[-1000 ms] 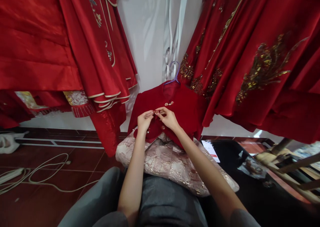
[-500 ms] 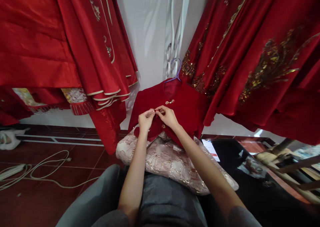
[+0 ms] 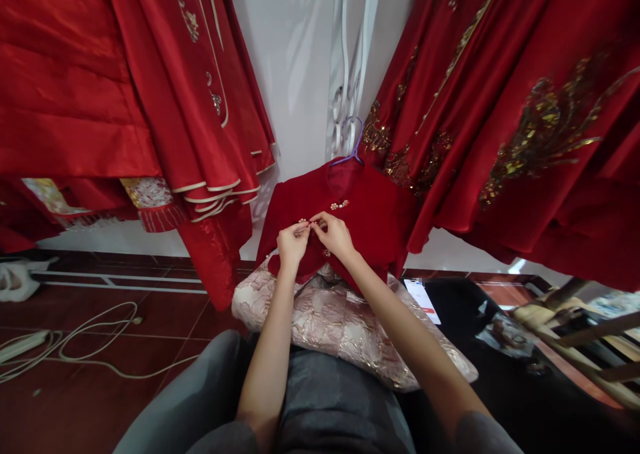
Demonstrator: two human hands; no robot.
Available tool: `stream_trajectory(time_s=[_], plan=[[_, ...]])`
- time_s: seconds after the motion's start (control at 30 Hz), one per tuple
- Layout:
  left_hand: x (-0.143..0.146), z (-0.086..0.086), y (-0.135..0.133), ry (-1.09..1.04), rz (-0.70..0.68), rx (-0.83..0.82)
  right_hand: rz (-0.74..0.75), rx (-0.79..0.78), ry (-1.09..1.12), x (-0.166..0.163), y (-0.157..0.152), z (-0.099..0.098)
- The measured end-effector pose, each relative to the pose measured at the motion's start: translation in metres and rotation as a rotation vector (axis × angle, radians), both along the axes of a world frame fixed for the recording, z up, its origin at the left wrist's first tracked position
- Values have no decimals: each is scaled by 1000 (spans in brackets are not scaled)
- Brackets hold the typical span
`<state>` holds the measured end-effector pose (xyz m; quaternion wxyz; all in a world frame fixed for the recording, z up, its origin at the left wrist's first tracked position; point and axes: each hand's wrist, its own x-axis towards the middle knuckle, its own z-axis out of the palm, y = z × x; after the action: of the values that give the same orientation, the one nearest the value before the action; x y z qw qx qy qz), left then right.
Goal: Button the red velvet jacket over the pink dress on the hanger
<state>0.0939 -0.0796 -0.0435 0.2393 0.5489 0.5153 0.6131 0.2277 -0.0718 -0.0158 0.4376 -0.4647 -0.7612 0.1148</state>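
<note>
A small dark red jacket (image 3: 373, 217) hangs on a purple hanger (image 3: 351, 149) over a pink and gold brocade skirt (image 3: 340, 324) that lies across my lap. My left hand (image 3: 291, 243) and my right hand (image 3: 334, 235) meet at the jacket's front opening. Both pinch a pearl button clasp (image 3: 309, 223) between thumb and fingers. A second pearl clasp (image 3: 339, 205) sits a little higher on the jacket, untouched.
Long red embroidered gowns hang at left (image 3: 150, 87) and right (image 3: 505, 107), with a white wall between. A white cable (image 3: 95, 337) and power strip lie on the dark red tile floor at left. A phone (image 3: 423, 301) and wooden furniture (image 3: 585, 341) sit at right.
Both hands have stayed at the clasp, with small finger movements. The view has shifted slightly.
</note>
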Motion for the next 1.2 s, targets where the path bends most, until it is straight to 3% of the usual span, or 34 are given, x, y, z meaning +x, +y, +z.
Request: stream_trajectory(time_s=[0.2, 0.47, 0.73, 0.9, 1.03, 1.2], plan=[[-6, 2, 0, 66, 1, 18, 40, 20, 48, -2, 2, -2], [1, -2, 5, -45, -13, -7, 70, -23, 59, 3, 8, -4], [1, 3, -3, 67, 45, 22, 61, -19, 33, 1, 9, -1], [-12, 6, -1, 52, -51, 26, 186, -195, 219, 14, 1, 0], [-37, 16, -10, 82, -19, -139, 228, -369, 323, 43, -26, -6], [-54, 34, -36, 113, -346, -551, 252, -528, 203, 70, -54, -27]])
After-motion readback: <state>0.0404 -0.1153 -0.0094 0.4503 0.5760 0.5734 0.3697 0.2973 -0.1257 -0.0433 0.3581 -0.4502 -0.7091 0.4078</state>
